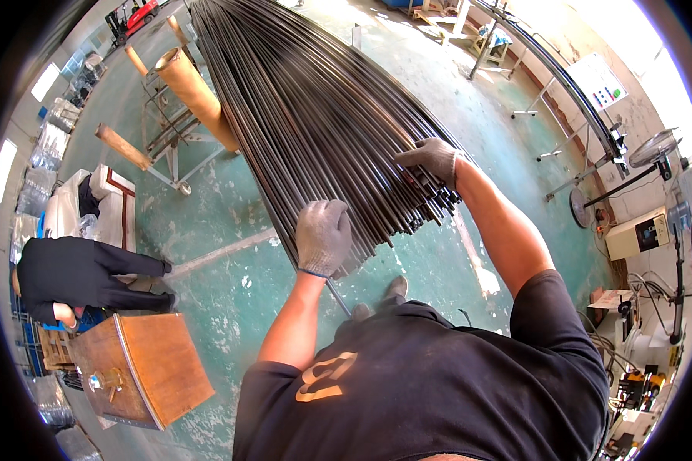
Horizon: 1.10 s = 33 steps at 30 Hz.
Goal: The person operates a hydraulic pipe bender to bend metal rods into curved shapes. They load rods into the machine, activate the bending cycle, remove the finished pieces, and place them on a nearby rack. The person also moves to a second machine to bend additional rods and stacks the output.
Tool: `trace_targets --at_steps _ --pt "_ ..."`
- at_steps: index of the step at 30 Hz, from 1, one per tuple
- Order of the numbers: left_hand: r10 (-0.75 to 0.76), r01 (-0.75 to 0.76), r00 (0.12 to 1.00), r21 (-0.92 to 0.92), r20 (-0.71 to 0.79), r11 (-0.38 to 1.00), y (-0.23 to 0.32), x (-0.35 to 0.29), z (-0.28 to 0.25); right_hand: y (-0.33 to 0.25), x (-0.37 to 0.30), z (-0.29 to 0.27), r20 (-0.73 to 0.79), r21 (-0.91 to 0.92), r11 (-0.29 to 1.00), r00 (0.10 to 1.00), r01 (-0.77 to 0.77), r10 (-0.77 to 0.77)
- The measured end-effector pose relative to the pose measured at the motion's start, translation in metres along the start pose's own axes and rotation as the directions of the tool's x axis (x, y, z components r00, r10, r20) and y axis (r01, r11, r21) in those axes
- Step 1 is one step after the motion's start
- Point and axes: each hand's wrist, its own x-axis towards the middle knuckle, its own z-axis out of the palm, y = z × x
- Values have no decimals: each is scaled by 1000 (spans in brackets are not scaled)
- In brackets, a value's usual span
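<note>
The left hand, gloved, is curled over the near left corner of the rods; I cannot tell if it grips any. At 2 o'clock from it, the right hand is half closed over their uneven ends, its hold also hidden. The rods run away toward 11 o'clock, past the brown tube. I would move few rods together, fingers out of the gaps, because they may roll and pinch.
</note>
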Motion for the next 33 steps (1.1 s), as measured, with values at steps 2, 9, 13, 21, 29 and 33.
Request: trace_targets --at_steps 2,9,13,21,29,33 --pt "-4 4 1000 0 10 1000 0 -2 2 -4 0 4 -144 -245 969 989 -21 -15" --pt "-11 11 1000 3 11 1000 0 -3 -1 -15 -2 7 -98 -383 921 994 -71 36" --pt "15 -15 1000 0 -12 1000 3 -1 -2 -21 -14 16 29 -112 989 995 -93 97" --pt "39 -39 999 -21 -30 999 -11 -8 -2 -31 -170 -15 50 -433 901 997 -28 55" --pt "81 -82 997 -56 -21 995 -1 -5 1 212 -379 4 -427 -274 797 811 -538 401" --pt "102 -102 995 -35 10 994 -5 -13 -10 300 -476 33 -631 -259 666 644 -700 432"
